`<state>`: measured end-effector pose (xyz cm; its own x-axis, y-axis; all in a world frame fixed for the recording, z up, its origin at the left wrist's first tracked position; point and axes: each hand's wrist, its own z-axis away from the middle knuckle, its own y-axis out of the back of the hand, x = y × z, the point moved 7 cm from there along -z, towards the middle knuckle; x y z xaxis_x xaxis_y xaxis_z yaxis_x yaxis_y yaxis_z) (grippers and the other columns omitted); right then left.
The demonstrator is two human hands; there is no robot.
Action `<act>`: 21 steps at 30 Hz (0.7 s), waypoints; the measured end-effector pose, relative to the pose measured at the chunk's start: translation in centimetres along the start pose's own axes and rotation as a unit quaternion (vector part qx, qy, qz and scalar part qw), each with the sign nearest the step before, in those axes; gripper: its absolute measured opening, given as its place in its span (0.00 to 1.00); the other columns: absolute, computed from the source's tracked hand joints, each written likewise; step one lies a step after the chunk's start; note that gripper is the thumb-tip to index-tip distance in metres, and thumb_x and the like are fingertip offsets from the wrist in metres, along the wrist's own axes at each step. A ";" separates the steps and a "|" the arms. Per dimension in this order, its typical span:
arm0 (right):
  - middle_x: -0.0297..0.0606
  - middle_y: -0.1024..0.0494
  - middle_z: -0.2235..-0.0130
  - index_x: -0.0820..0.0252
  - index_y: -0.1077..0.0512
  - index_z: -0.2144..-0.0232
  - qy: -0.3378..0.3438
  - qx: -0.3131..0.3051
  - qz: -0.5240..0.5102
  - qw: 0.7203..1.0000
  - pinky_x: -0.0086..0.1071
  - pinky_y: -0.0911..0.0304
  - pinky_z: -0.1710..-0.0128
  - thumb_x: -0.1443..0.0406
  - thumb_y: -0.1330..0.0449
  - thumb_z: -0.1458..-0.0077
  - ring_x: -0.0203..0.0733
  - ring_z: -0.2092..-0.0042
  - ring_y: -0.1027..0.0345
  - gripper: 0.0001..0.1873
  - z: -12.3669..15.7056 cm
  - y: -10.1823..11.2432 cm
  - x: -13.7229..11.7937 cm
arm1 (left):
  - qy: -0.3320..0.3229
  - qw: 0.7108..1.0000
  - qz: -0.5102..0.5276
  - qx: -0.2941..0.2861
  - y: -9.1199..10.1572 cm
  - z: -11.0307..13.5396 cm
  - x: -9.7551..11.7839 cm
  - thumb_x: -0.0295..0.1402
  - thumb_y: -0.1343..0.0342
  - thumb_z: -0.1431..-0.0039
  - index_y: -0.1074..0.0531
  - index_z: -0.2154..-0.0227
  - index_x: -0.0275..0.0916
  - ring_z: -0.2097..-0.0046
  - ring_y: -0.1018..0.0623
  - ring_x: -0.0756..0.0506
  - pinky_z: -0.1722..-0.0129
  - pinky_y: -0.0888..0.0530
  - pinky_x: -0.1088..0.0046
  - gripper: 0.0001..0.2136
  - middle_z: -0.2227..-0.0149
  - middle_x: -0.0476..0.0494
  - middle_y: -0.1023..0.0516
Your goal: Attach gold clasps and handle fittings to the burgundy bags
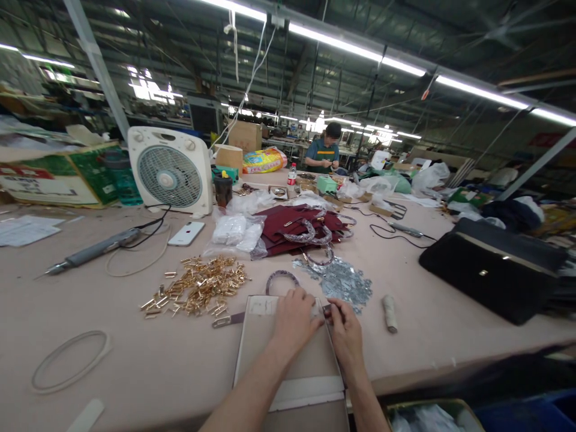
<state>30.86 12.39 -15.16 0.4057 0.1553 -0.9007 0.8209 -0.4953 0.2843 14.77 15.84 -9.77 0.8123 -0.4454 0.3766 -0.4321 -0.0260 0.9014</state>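
A beige bag panel (288,357) with white edges lies in front of me, its near end at the table edge. My left hand (292,321) rests on its upper part, fingers stretched out and thumb toward the right edge. At that edge, my right hand (346,330) pinches the end of a dark strap (327,309); its fingertips partly hide the strap. From the left edge sticks out another dark strap (236,318) with a gold buckle (220,322). A wrapped, curved handle (282,274) shows beyond the top edge.
Gold fittings (202,285) are heaped on the left, flat metal plates (344,282) on the right. Maroon bag pieces (297,225) lie behind. Electric screwdrivers (94,249), a phone (186,233), a fan (168,171) and a black bag (490,267) surround them. A co-worker (323,150) sits opposite.
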 end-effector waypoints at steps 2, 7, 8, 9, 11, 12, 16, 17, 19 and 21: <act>0.42 0.20 0.59 0.57 0.22 0.55 -0.006 0.007 0.001 1.000 0.39 0.29 0.57 0.52 0.45 0.35 0.46 0.62 0.26 0.19 0.0 0.1 0.1 | 0.005 1.000 0.013 -0.007 -0.2 -0.3 -0.1 0.44 0.32 0.42 0.23 0.57 0.44 0.49 0.27 0.35 0.52 0.30 0.56 0.15 0.53 0.42 0.24; 0.44 0.19 0.55 0.58 0.24 0.51 -0.041 0.011 -0.024 0.999 0.40 0.27 0.55 0.50 0.41 0.38 0.47 0.59 0.23 0.21 0.2 0.0 0.9 | -0.014 1.000 0.019 0.005 -0.4 -0.2 -0.3 0.41 0.35 0.38 0.24 0.57 0.43 0.49 0.27 0.37 0.53 0.30 0.58 0.11 0.53 0.44 0.24; 0.43 0.19 0.56 0.58 0.25 0.50 -0.045 0.005 -0.031 0.998 0.40 0.27 0.54 0.50 0.40 0.38 0.47 0.58 0.23 0.22 0.2 -0.1 0.9 | -0.022 1.000 0.015 0.009 -0.4 0.0 -0.3 0.40 0.36 0.37 0.25 0.57 0.43 0.49 0.27 0.37 0.53 0.30 0.58 0.10 0.53 0.44 0.25; 0.43 0.20 0.56 0.58 0.25 0.49 -0.046 -0.004 -0.039 0.998 0.40 0.27 0.54 0.51 0.39 0.39 0.48 0.58 0.23 0.22 0.3 -0.2 0.9 | -0.030 0.999 0.009 0.014 -0.4 0.2 -0.2 0.39 0.37 0.36 0.26 0.57 0.42 0.50 0.27 0.37 0.52 0.30 0.57 0.09 0.53 0.43 0.25; 0.42 0.19 0.58 0.58 0.26 0.49 -0.045 -0.020 -0.052 0.997 0.39 0.27 0.55 0.51 0.38 0.39 0.48 0.58 0.22 0.22 0.4 -0.4 0.7 | -0.046 0.999 -0.001 0.024 -0.5 0.7 0.0 0.38 0.40 0.33 0.27 0.56 0.41 0.50 0.27 0.38 0.52 0.30 0.57 0.08 0.52 0.43 0.25; 0.42 0.19 0.58 0.58 0.26 0.48 -0.045 -0.028 -0.057 0.997 0.39 0.26 0.56 0.51 0.38 0.39 0.48 0.58 0.22 0.23 0.4 -0.5 0.6 | -0.052 0.998 -0.006 0.028 -0.5 0.9 0.0 0.38 0.41 0.32 0.28 0.55 0.41 0.51 0.27 0.38 0.52 0.30 0.57 0.08 0.53 0.43 0.26; 0.45 0.17 0.56 0.59 0.24 0.51 -0.038 -0.037 -0.057 0.997 0.39 0.26 0.55 0.52 0.37 0.40 0.49 0.57 0.21 0.21 0.6 -0.6 0.1 | -0.068 0.997 -0.018 0.037 -0.9 1.5 -0.1 0.38 0.43 0.31 0.30 0.55 0.40 0.50 0.27 0.38 0.51 0.30 0.58 0.08 0.52 0.42 0.26; 0.45 0.17 0.55 0.58 0.23 0.52 -0.037 -0.038 -0.053 0.997 0.39 0.26 0.54 0.52 0.37 0.40 0.49 0.56 0.21 0.20 0.6 -0.6 0.0 | -0.070 0.997 -0.021 0.038 -1.0 1.6 -0.2 0.38 0.43 0.31 0.30 0.55 0.40 0.50 0.27 0.38 0.51 0.30 0.57 0.08 0.52 0.42 0.26; 0.46 0.17 0.54 0.58 0.22 0.53 -0.036 -0.041 -0.047 0.997 0.40 0.27 0.52 0.52 0.37 0.40 0.49 0.55 0.21 0.19 0.6 -0.6 0.1 | -0.072 0.996 -0.026 0.039 -1.2 1.7 -0.3 0.38 0.44 0.30 0.30 0.55 0.40 0.50 0.27 0.38 0.50 0.31 0.57 0.08 0.52 0.41 0.26; 0.46 0.17 0.53 0.58 0.22 0.54 -0.035 -0.051 -0.043 0.997 0.41 0.27 0.50 0.52 0.38 0.39 0.50 0.54 0.21 0.18 0.6 -0.7 0.2 | -0.069 0.997 -0.026 0.037 -1.3 1.7 -0.4 0.37 0.44 0.30 0.30 0.54 0.40 0.50 0.27 0.38 0.50 0.31 0.57 0.08 0.51 0.41 0.26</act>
<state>30.06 12.24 -15.75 0.3059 0.1316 -0.9429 0.8896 -0.3923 0.2338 14.37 14.48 -11.49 0.7747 -0.5606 0.2925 -0.4233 -0.1162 0.8985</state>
